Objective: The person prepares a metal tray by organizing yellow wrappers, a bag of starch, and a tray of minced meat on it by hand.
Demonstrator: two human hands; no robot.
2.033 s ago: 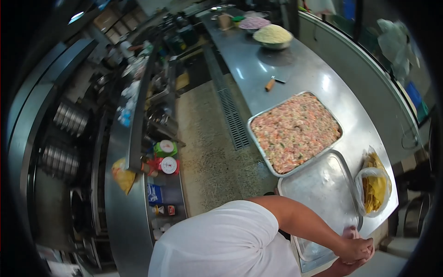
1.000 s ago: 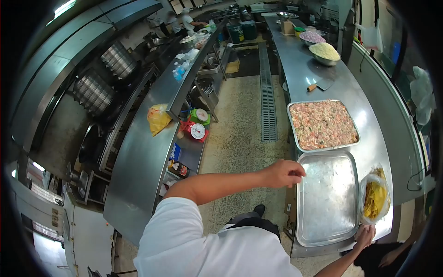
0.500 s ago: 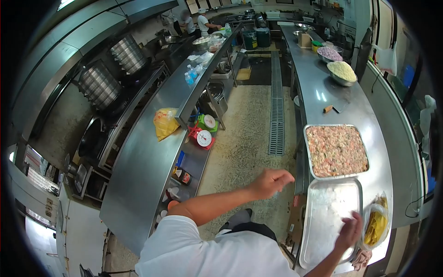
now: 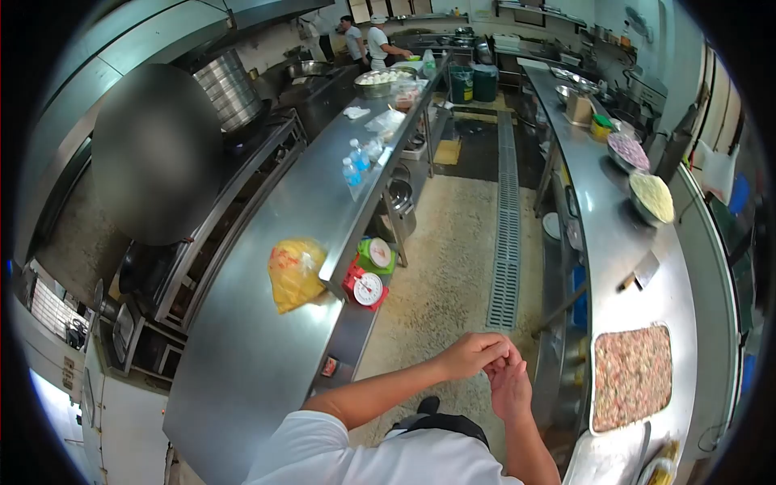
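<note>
My left hand (image 4: 475,356) and my right hand (image 4: 511,390) meet in front of my body, over the floor. The left fingers are bent and pressed together, with their tips against the right hand. My right hand is half open, its palm showing and its fingers slightly curled. Anything held between them is too small or hidden to make out. To the right of the hands, on the steel counter (image 4: 602,279), lies a metal tray of chopped, pinkish mixed filling (image 4: 633,376). Close by is a bare metal tray (image 4: 602,459), cut off by the lower edge of the view.
A cleaver (image 4: 640,272) and a bowl of pale shreds (image 4: 651,200) stand further along the right counter. The left counter (image 4: 242,356) carries a yellow bag (image 4: 297,275) and water bottles (image 4: 351,171). Kitchen scales (image 4: 368,289) sit below its shelf. Two people (image 4: 377,42) work at the back.
My right hand has moved left from above the bare tray to meet my left hand, which is slightly lower. The view has turned left, so the trays appear lower and further right.
</note>
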